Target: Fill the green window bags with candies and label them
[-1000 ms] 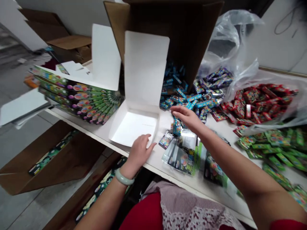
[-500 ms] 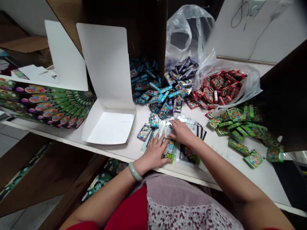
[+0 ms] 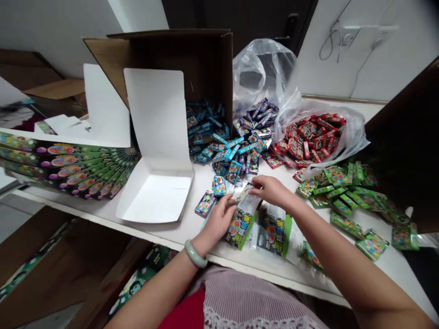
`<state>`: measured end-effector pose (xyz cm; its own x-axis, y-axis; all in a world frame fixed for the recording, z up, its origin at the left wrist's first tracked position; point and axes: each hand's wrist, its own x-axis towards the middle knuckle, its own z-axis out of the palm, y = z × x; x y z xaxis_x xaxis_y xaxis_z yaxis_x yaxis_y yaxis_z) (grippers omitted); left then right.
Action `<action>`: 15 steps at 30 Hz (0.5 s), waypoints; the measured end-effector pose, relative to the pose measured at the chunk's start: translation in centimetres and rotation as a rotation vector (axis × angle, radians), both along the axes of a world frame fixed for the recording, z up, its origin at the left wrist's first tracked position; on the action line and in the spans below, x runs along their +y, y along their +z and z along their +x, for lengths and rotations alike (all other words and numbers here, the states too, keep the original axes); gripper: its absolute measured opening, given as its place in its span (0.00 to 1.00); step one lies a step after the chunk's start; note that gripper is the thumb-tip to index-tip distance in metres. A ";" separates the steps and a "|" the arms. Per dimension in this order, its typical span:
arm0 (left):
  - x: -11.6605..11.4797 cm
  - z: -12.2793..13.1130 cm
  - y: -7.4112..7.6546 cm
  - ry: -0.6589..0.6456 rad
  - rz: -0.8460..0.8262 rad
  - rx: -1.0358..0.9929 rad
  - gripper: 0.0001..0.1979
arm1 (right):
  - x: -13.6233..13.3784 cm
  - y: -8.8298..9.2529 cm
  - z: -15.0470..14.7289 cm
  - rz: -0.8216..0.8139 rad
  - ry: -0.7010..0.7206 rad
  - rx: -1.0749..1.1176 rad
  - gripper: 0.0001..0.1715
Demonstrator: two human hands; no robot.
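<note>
My left hand (image 3: 215,222) and my right hand (image 3: 270,191) both hold a green-edged printed packet with a clear plastic top (image 3: 242,220), pinching it near its upper part. Another green-edged packet (image 3: 272,233) lies just right of it, under my right wrist. Left of my left hand lie two small blue card packets (image 3: 220,185) (image 3: 206,203). A heap of blue packets (image 3: 226,153) spreads just beyond my fingers. A jade bangle (image 3: 195,254) circles my left wrist.
An opened white cardboard box (image 3: 154,196) stands left of my hands, beside fanned green printed cards (image 3: 68,171). Behind are a brown carton (image 3: 178,68), purple packets (image 3: 255,123), red packets in a plastic bag (image 3: 308,137) and loose green packets (image 3: 343,192). The table's near edge (image 3: 260,269) runs below my arms.
My hands have risen from lying flat on the packets and now grip one between them. The view has shifted slightly, bringing more of the carton and back wall into sight.
</note>
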<state>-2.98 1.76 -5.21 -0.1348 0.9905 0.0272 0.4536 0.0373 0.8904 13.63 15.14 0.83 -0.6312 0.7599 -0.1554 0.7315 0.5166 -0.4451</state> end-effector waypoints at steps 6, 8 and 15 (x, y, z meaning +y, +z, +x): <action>2.1 -0.1 4.9 -0.182 0.187 0.093 0.12 | -0.7 4.0 3.6 -0.638 0.066 0.423 0.13; 1.6 0.3 5.9 -0.267 0.270 0.280 0.14 | -1.1 3.8 4.0 -0.733 -0.004 0.512 0.15; 1.1 0.5 6.2 -0.277 0.242 0.526 0.14 | -2.8 2.2 2.6 -0.634 -0.060 0.752 0.18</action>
<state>-2.50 2.81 1.02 0.2178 0.9441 0.2473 0.7963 -0.3184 0.5144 16.20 12.36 3.08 -0.6959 0.7083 -0.1188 0.1609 -0.0074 -0.9869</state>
